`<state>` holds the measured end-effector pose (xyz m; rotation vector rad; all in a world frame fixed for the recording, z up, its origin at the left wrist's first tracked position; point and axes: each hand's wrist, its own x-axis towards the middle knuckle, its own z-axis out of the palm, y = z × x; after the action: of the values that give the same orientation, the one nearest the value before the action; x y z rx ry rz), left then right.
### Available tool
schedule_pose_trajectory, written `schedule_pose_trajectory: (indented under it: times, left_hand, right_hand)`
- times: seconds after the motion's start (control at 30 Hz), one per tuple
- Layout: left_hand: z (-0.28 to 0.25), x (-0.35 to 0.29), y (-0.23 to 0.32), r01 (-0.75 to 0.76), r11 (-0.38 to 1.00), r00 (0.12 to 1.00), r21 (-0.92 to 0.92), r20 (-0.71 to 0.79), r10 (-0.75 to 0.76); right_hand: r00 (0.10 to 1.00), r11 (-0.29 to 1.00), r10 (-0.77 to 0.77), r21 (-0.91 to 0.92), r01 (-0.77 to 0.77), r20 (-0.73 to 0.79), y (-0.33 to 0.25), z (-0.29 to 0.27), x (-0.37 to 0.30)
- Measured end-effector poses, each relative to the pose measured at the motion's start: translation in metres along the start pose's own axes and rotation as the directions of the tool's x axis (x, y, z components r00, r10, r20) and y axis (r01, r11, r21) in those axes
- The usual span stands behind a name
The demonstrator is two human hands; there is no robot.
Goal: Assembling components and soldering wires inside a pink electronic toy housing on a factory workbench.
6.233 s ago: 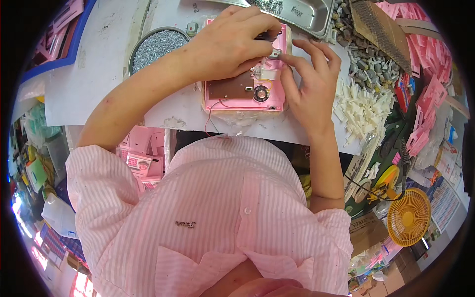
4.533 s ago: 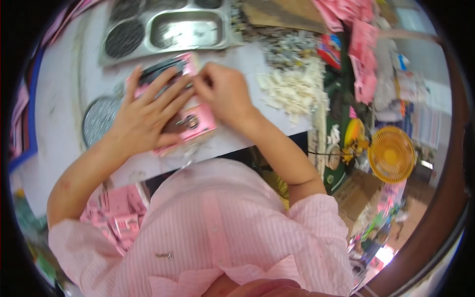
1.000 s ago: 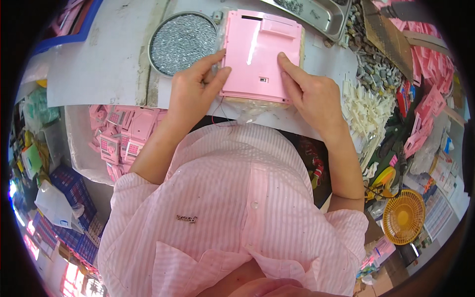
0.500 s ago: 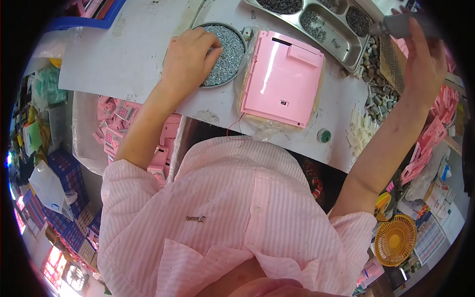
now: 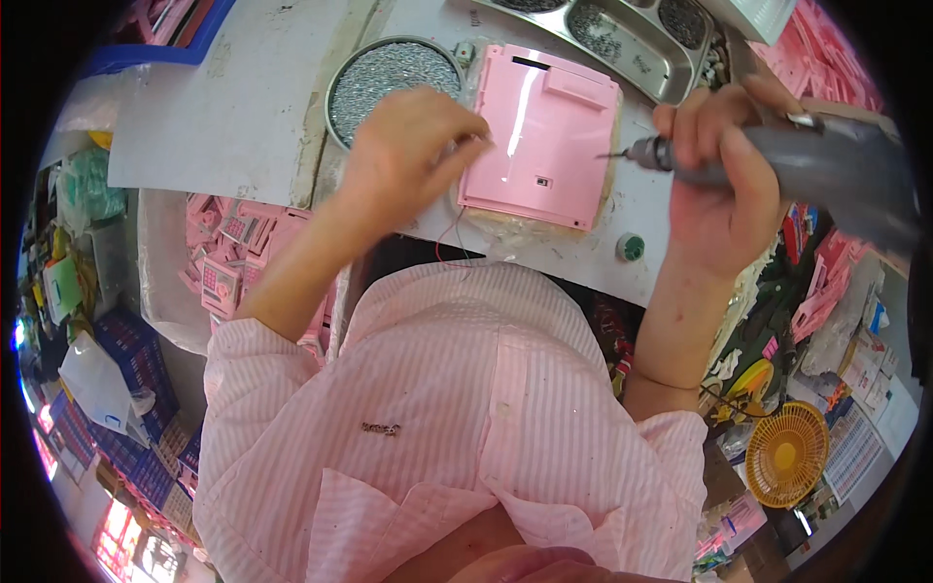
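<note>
A pink plastic casing (image 5: 559, 126) lies on a plastic-wrapped pad on the table, with a thin red wire at its lower left corner. My right hand (image 5: 719, 165) is wrapped round a dark grey electric screwdriver (image 5: 816, 170), its bit pointing left at the casing's right edge. Just off the casing's left side is my left hand (image 5: 413, 146), its thumb and fingers pinched together; anything between them is too small and blurred to name. Behind that hand stands a round metal dish (image 5: 335, 112) full of small silver screws (image 5: 398, 73).
A steel compartment tray (image 5: 671, 92) with dark small parts stands at the far right. A small green-topped round piece (image 5: 630, 247) sits near the table's front edge. Pink parts fill a plastic-lined bin (image 5: 165, 262) at left. A yellow basket (image 5: 787, 455) is at lower right.
My left hand has left the dish of screws and moved right toward the casing. My right hand has brought the screwdriver from the far right down and left, beside the casing.
</note>
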<state>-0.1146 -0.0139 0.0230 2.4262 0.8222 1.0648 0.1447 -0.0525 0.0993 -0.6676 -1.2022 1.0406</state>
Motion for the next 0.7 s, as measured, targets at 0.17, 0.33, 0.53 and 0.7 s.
schedule_pose_trajectory:
  times: [0.17, 0.33, 0.53, 0.7]
  left_hand:
    - [0.019, 0.001, 0.041, -0.087, 0.984, 0.995, -0.158, -0.059, 0.079]
    - [0.025, 0.001, 0.052, -0.053, 0.967, 0.999, -0.248, -0.026, 0.048]
    - [0.025, 0.0, 0.053, 0.044, 0.942, 0.999, -0.333, 0.015, -0.041]
    - [0.028, 0.0, 0.051, 0.014, 0.961, 0.999, -0.277, -0.027, -0.023]
  right_hand:
    - [0.976, 0.982, -0.018, 0.188, -0.024, 0.218, -0.027, 0.025, -0.019]
    - [0.952, 0.989, -0.037, 0.151, -0.01, 0.305, -0.033, 0.025, -0.02]
    - [0.955, 0.99, -0.03, 0.143, -0.013, 0.297, -0.027, 0.028, -0.018]
    - [0.956, 0.993, -0.023, 0.115, -0.012, 0.292, -0.021, 0.03, -0.017]
